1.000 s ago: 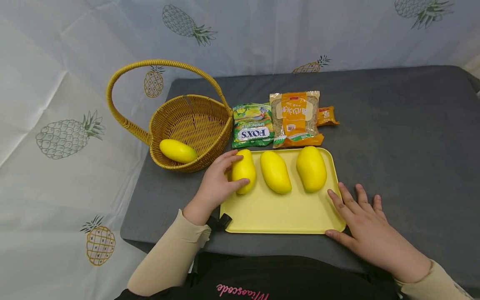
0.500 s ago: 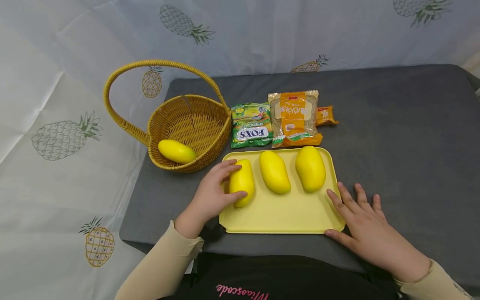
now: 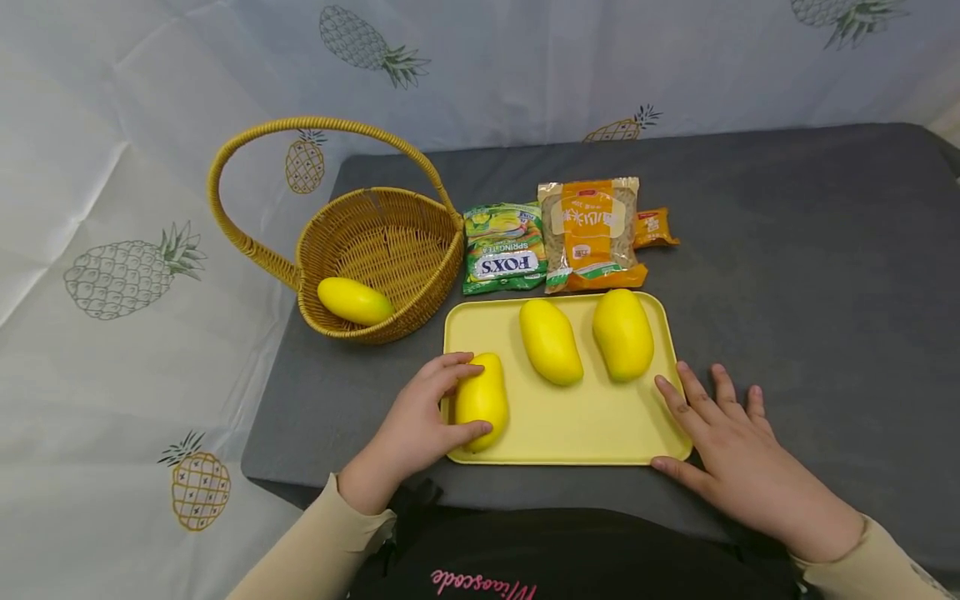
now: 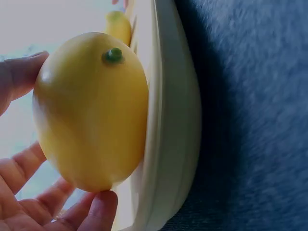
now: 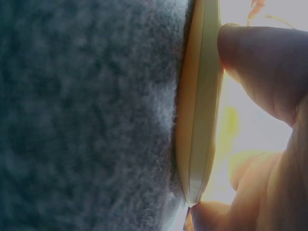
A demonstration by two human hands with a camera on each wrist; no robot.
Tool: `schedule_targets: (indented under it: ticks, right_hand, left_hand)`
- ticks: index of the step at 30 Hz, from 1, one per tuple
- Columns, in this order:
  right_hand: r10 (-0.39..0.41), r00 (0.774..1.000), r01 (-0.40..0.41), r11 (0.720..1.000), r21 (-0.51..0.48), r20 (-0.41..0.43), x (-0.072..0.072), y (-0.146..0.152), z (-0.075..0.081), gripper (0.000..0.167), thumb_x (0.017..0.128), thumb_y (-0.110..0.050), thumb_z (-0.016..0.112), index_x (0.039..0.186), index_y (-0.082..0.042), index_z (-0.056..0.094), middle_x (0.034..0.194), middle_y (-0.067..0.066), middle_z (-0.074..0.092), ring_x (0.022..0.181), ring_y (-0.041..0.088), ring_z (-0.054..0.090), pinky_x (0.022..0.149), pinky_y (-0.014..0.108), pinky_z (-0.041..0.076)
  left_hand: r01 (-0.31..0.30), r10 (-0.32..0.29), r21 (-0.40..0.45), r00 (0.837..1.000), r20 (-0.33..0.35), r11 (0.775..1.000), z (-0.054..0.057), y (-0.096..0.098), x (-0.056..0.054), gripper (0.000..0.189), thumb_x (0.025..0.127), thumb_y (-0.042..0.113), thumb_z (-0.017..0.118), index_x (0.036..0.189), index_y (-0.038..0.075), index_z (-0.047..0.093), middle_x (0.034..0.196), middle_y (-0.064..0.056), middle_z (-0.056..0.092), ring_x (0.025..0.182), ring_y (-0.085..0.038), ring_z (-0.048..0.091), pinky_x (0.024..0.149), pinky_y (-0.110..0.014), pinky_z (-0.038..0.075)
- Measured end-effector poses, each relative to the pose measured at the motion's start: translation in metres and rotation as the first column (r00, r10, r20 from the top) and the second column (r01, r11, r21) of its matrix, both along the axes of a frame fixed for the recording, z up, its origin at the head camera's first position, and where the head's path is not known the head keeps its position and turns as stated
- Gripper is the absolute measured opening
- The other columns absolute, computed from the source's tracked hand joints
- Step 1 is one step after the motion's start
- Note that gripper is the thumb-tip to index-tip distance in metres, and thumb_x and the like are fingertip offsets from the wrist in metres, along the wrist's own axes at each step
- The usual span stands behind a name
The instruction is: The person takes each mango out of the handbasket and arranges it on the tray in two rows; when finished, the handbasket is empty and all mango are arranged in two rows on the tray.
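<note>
My left hand [image 3: 429,414] grips a yellow mango [image 3: 482,402] near the front left corner of the yellow tray [image 3: 585,433], thumb on its near end and fingers around its far end. In the left wrist view this mango [image 4: 94,110] shows a small green stem nub and lies close to the tray's rim. Two more mangoes, a middle one [image 3: 551,342] and a right one [image 3: 622,336], lie along the tray's back half. My right hand [image 3: 731,454] is spread flat at the tray's right side, its thumb and a fingertip touching the rim.
A wicker basket [image 3: 442,287] with a tall handle stands at the back left, holding one yellow-green mango [image 3: 355,302]. Behind the tray lie a green FOX'S candy bag [image 3: 505,248], an orange-and-clear food bag [image 3: 591,233] and a small orange packet [image 3: 654,227]. Grey cloth covers the table [image 3: 810,275].
My left hand has brought the left mango along the tray toward my body, from the back edge to the front left corner. My right hand has stayed in place.
</note>
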State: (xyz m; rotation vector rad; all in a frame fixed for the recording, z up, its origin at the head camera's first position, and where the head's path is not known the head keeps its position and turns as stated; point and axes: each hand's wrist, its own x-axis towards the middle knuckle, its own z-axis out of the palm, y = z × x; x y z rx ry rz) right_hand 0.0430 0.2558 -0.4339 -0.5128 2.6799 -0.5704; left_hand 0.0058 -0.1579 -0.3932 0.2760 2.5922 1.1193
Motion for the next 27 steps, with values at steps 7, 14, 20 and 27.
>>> schedule_targets:
  ticks: [7, 14, 20, 27]
  right_hand:
    - [0.001, 1.0, -0.001, 1.0, -0.003, -0.015, 0.0, 0.0, 0.0, 0.11, 0.097, -0.057, 0.08, 0.18, -0.022, 0.016, 0.185, 0.022, 0.005, 0.164, 0.065, 0.002, 0.122, 0.088, -0.009]
    - [0.002, 1.0, -0.002, 1.0, 0.0, 0.001, -0.001, 0.001, 0.001, 0.108, 0.098, -0.057, 0.079, 0.179, -0.02, 0.017, 0.185, 0.022, 0.005, 0.164, 0.065, 0.001, 0.122, 0.087, -0.009]
    - [0.001, 1.0, -0.001, 1.0, -0.001, 0.005, -0.001, 0.0, 0.001, 0.108, 0.098, -0.056, 0.079, 0.179, -0.018, 0.019, 0.185, 0.023, 0.005, 0.164, 0.065, 0.0, 0.122, 0.087, -0.009]
    - [-0.002, 1.0, 0.002, 1.0, -0.006, 0.004, 0.0, 0.0, 0.001, 0.108, 0.098, -0.056, 0.08, 0.179, -0.019, 0.018, 0.185, 0.023, 0.006, 0.164, 0.065, 0.001, 0.122, 0.087, -0.009]
  left_hand:
    - [0.006, -0.006, -0.01, 1.0, -0.009, 1.0, 0.002, 0.002, 0.009, 0.074, 0.082, 0.024, 0.1, 0.149, 0.012, 0.069, 0.167, -0.001, 0.052, 0.149, -0.029, 0.054, 0.12, -0.054, 0.051]
    - [-0.003, 0.002, -0.021, 0.999, -0.041, 1.0, 0.006, 0.0, 0.01, 0.074, 0.083, 0.023, 0.1, 0.149, 0.011, 0.069, 0.167, -0.005, 0.052, 0.153, -0.033, 0.052, 0.121, -0.057, 0.05]
    - [-0.018, 0.009, -0.065, 0.991, -0.135, 0.998, 0.018, -0.008, 0.005, 0.065, 0.089, 0.021, 0.095, 0.148, 0.009, 0.069, 0.16, -0.009, 0.06, 0.146, -0.034, 0.059, 0.115, -0.059, 0.054]
    - [-0.215, 0.159, -0.105, 0.908, -0.387, 0.971, 0.04, -0.034, -0.017, 0.055, 0.097, 0.015, 0.085, 0.148, 0.003, 0.067, 0.144, -0.018, 0.069, 0.119, -0.039, 0.067, 0.101, -0.057, 0.058]
